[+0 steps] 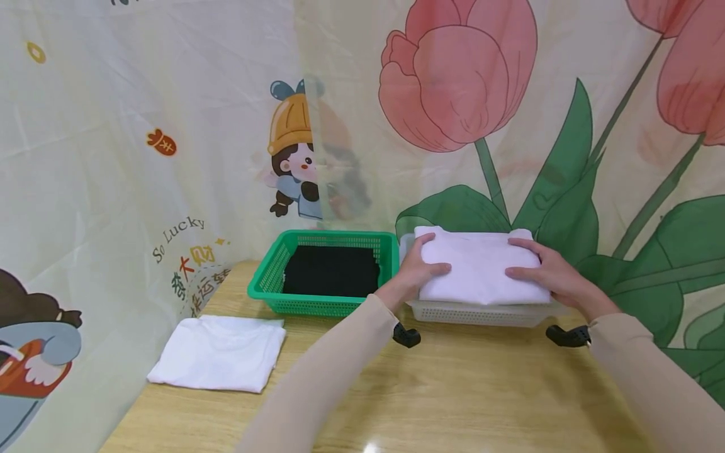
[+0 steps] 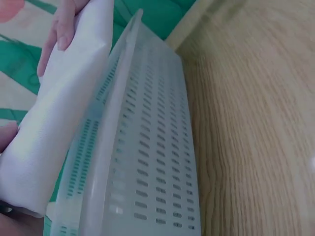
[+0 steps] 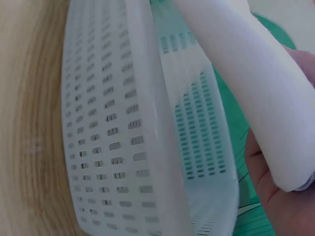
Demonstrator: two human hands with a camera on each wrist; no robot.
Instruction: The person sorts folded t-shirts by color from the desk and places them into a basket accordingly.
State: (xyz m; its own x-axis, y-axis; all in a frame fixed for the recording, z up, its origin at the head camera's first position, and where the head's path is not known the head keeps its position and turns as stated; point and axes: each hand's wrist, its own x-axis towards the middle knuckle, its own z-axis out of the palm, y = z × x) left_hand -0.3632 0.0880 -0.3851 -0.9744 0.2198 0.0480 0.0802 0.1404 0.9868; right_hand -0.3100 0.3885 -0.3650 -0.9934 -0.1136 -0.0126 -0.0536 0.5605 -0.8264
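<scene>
A folded white cloth (image 1: 481, 267), perhaps a garment, is held level over the white perforated basket (image 1: 481, 313) at the right. My left hand (image 1: 419, 267) grips its left edge, thumb on top. The right hand (image 1: 546, 270) grips the opposite edge the same way. In the left wrist view the cloth (image 2: 59, 108) hangs above the basket rim (image 2: 110, 132), tilted in that picture. The right wrist view shows the cloth (image 3: 256, 88) apart from the basket's floor, with fingers (image 3: 258, 164) under its end.
Left of the white basket stands a green basket (image 1: 323, 306) holding folded black cloth (image 1: 331, 270). Another folded white cloth (image 1: 221, 352) lies on the wooden table (image 1: 453, 390) at the left. A printed curtain (image 1: 351, 126) hangs right behind the baskets.
</scene>
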